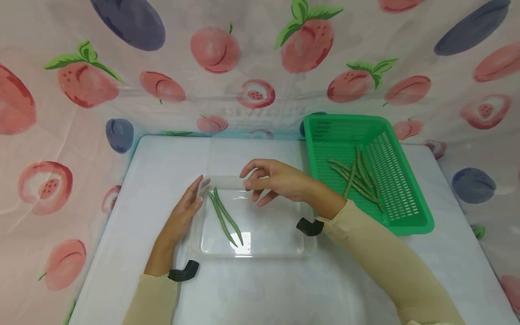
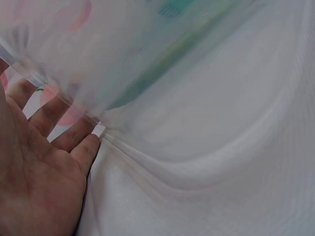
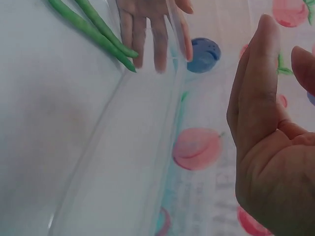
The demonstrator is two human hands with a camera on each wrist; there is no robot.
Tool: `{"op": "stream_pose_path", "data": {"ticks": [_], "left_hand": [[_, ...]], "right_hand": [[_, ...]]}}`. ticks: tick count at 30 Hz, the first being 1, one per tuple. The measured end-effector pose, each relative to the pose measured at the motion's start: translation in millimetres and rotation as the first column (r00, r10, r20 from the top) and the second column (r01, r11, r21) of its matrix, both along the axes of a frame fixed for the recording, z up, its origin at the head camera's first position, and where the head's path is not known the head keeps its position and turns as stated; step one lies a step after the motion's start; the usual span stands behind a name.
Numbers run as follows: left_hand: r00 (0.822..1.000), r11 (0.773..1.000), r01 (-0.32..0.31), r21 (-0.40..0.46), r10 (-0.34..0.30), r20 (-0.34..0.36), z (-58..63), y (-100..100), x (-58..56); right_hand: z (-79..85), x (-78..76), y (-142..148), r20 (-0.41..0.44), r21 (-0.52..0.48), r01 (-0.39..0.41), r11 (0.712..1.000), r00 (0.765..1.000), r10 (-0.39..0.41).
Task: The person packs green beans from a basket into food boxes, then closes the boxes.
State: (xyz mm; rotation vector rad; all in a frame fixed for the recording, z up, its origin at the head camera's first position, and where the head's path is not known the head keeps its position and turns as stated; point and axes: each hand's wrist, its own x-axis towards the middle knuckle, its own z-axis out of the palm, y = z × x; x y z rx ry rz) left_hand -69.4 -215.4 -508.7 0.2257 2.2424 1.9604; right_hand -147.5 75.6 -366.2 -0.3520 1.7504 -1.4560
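A clear plastic container [image 1: 264, 256] stands on the white table, with two green beans [image 1: 222, 210] lying at its left side. My left hand [image 1: 183, 214] rests against the container's left wall, its fingers extended along the outside. In the left wrist view, that hand [image 2: 47, 167] touches the see-through wall, and a blurred bean shows behind the plastic. Over the container's far side hovers my right hand [image 1: 278, 180], fingers loosely bent and nothing held. In the right wrist view, the right hand [image 3: 266, 123] is apart from the container, while the beans [image 3: 98, 37] point toward the left hand's fingers.
To the right of the container stands a green perforated basket [image 1: 418, 225] with several green beans [image 1: 370, 176] inside. A fruit-patterned sheet [image 1: 227, 99] rises behind and beside the white table [image 1: 162, 167]. Each wrist carries a black mount [image 1: 310, 226].
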Motion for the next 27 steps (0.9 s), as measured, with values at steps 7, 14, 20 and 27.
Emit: {"op": "stream_pose_path", "data": {"ticks": [7, 14, 20, 27], "left_hand": [[1.000, 0.999, -0.011, -0.033, 0.011, 0.001, 1.8, 0.6, -0.4], [0.999, 0.996, -0.035, -0.078, 0.036, 0.016, 1.0, 0.2, -0.4], [1.000, 0.998, -0.026, -0.059, 0.026, 0.005, -0.1, -0.1, -1.9], [1.000, 0.998, -0.025, -0.052, 0.025, 0.011, 0.0, -0.3, -0.6]], "right_hand": [[17.0, -6.7, 35.0, -0.046, -0.018, 0.083, 0.996, 0.995, -0.084], [26.5, -17.4, 81.9, -0.067, -0.040, 0.152, 0.988, 0.986, -0.155], [23.6, -28.6, 124.2, -0.080, -0.031, 0.207, 0.978, 0.975, -0.209], [9.9, -35.3, 165.0, -0.113, 0.075, 0.250, 0.965, 0.964, -0.241]]}}
